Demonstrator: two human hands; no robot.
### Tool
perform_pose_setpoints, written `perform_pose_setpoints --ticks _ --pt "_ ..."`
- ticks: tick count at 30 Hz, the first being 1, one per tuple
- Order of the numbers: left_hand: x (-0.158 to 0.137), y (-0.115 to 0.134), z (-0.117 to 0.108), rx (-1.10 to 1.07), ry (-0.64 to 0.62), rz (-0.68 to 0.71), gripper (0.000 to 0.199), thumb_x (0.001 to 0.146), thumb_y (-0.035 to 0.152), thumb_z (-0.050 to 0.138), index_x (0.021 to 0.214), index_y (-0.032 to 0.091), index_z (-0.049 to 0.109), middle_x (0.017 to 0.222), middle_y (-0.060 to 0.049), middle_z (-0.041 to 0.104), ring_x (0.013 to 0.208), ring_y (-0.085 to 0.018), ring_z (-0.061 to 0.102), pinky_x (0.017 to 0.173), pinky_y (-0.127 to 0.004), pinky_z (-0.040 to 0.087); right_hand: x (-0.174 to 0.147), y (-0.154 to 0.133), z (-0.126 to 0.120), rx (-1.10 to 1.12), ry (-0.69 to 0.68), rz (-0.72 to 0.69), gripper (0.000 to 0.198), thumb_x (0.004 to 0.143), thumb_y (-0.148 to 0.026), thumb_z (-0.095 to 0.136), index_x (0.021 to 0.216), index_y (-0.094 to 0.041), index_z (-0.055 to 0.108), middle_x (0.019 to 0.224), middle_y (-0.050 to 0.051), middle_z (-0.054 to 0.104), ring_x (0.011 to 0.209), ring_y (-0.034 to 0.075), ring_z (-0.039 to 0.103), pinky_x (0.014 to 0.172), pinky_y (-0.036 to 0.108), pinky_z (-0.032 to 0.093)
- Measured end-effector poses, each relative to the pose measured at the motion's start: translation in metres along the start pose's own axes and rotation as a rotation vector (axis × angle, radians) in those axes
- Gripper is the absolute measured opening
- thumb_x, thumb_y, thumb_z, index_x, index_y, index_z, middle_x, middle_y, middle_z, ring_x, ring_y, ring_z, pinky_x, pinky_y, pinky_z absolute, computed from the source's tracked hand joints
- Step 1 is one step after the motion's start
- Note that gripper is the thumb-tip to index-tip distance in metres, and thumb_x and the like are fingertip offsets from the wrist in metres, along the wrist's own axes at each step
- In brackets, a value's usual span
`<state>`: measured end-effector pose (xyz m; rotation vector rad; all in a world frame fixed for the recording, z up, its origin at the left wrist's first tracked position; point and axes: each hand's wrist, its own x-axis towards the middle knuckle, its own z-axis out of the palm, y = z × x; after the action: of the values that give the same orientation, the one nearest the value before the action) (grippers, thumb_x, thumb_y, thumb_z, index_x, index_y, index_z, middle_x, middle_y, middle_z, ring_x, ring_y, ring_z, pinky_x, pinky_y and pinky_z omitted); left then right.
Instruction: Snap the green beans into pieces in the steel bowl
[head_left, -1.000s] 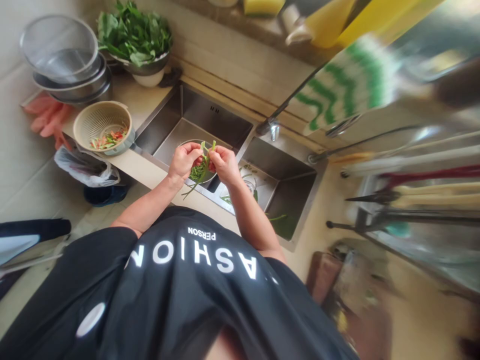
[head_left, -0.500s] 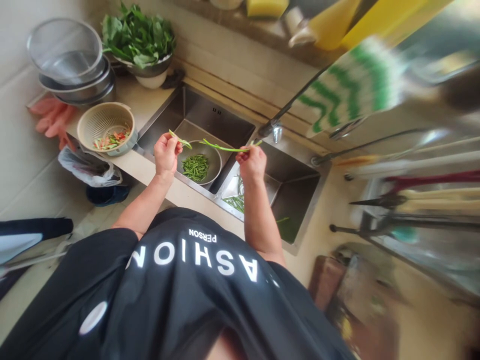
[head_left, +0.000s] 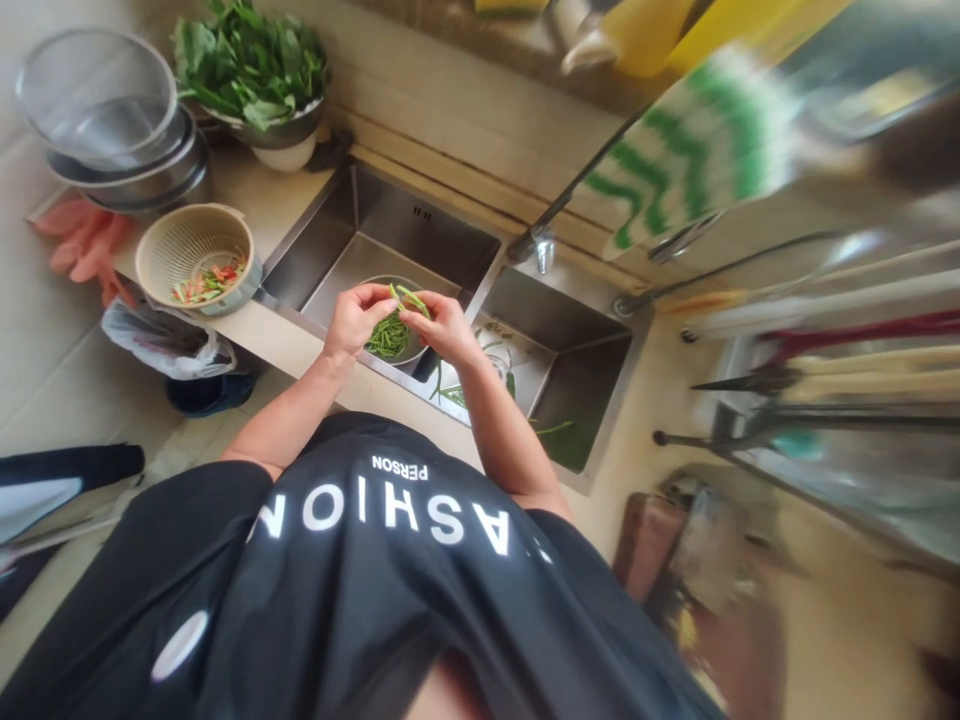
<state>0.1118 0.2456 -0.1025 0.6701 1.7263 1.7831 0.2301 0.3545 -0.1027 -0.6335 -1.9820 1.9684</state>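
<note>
My left hand and my right hand meet above a metal bowl, their fingertips pinching green vegetable stems. The stem pieces arch up between the fingers; their ends are partly hidden. Below, short green stem pieces lie heaped in the bowl, inside the left sink basin. More long green stems lie in the right basin, partly covered by my right forearm.
A beige colander with red and green scraps stands left of the sink. Behind it are stacked metal bowls and a bowl of leafy greens. A faucet rises at the back. Cutting boards lie at the right.
Both hands have come together over the bowl; before, they were apart, with a long stem in the right and a short piece in the left. The camera view has shifted slightly.
</note>
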Motion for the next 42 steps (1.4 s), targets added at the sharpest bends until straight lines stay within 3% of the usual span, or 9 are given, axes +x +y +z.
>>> perform_pose_setpoints --ticks 4,7,10,15,20,25,30,35,42 --pt "-0.006 0.008 -0.005 0.355 -0.005 0.205 0.024 0.074 0.035 0.072 0.091 0.018 0.068 0.1 -0.009 0.068 0.095 -0.022 0.062 0.088 -0.036 0.048 0.003 0.003 0.0 -0.223 0.075 -0.096 0.033 0.08 -0.046 0.058 0.073 -0.015 0.063 0.057 -0.004 0.043 0.054 0.008 0.036 0.052 0.024 0.028" --pt "-0.008 0.019 -0.009 0.683 -0.076 0.38 0.022 0.08 0.034 0.07 0.099 0.022 0.069 0.119 -0.011 0.063 0.119 -0.031 0.051 0.107 -0.048 0.033 0.007 0.002 -0.005 -0.4 0.119 -0.164 0.031 0.079 -0.04 0.056 0.061 -0.015 0.058 0.056 -0.003 0.04 0.058 0.009 0.034 0.057 0.025 0.026" --pt "-0.002 0.022 -0.012 0.817 -0.204 0.445 0.017 0.087 0.036 0.063 0.097 0.023 0.069 0.116 -0.012 0.063 0.122 -0.035 0.047 0.11 -0.055 0.02 0.008 -0.002 -0.009 -0.451 0.074 -0.162 0.031 0.079 -0.037 0.053 0.057 -0.016 0.053 0.055 -0.003 0.035 0.058 0.009 0.032 0.057 0.026 0.024" --pt "0.014 0.004 -0.013 0.914 -0.316 0.504 0.02 0.088 0.037 0.058 0.085 0.02 0.067 0.104 -0.013 0.062 0.116 -0.036 0.05 0.106 -0.057 0.021 0.015 0.005 -0.005 -0.457 0.088 -0.149 0.027 0.075 -0.031 0.051 0.053 -0.018 0.045 0.053 -0.004 0.031 0.057 0.009 0.03 0.056 0.026 0.022" --pt "0.021 -0.019 -0.008 1.077 -0.195 0.423 0.025 0.091 0.031 0.05 0.079 0.017 0.067 0.104 -0.016 0.062 0.111 -0.036 0.051 0.099 -0.055 0.027 0.039 0.041 0.0 -0.498 0.308 -0.029 0.032 0.08 -0.037 0.052 0.054 -0.019 0.046 0.052 -0.004 0.033 0.058 0.01 0.035 0.059 0.026 0.025" --pt "0.031 -0.046 -0.014 1.162 -0.187 0.209 0.016 0.087 0.024 0.058 0.087 0.019 0.074 0.114 -0.015 0.064 0.119 -0.038 0.047 0.097 -0.056 0.03 0.059 0.073 -0.009 -0.56 0.157 0.068 0.036 0.078 -0.047 0.065 0.06 -0.019 0.051 0.055 -0.003 0.047 0.06 0.011 0.04 0.063 0.026 0.031" --pt "0.04 -0.05 -0.018 0.758 -0.114 0.096 0.011 0.082 0.021 0.067 0.088 0.018 0.075 0.101 -0.011 0.07 0.104 -0.028 0.06 0.095 -0.047 0.042 0.051 0.068 -0.013 -0.053 0.016 0.267 0.044 0.087 -0.062 0.051 0.086 -0.018 0.058 0.056 -0.007 0.048 0.045 0.007 0.031 0.046 0.022 0.025" --pt "0.037 -0.039 -0.004 0.023 -0.117 -0.066 0.021 0.068 0.024 0.08 0.084 0.014 0.072 0.078 -0.003 0.07 0.071 -0.013 0.063 0.076 -0.027 0.05 0.031 0.046 -0.014 0.24 -0.304 0.308 0.058 0.068 -0.071 0.071 0.083 -0.018 0.055 0.055 -0.009 0.045 0.042 0.003 0.02 0.041 0.02 0.011" --pt "0.036 -0.015 -0.006 -0.095 0.128 -0.017 0.023 0.067 0.027 0.084 0.077 0.016 0.066 0.069 0.002 0.066 0.062 -0.008 0.06 0.065 -0.019 0.049 0.011 0.033 -0.018 0.338 -0.195 0.237 0.054 0.062 -0.06 0.08 0.086 -0.016 0.061 0.07 -0.002 0.061 0.059 0.009 0.053 0.055 0.023 0.043"
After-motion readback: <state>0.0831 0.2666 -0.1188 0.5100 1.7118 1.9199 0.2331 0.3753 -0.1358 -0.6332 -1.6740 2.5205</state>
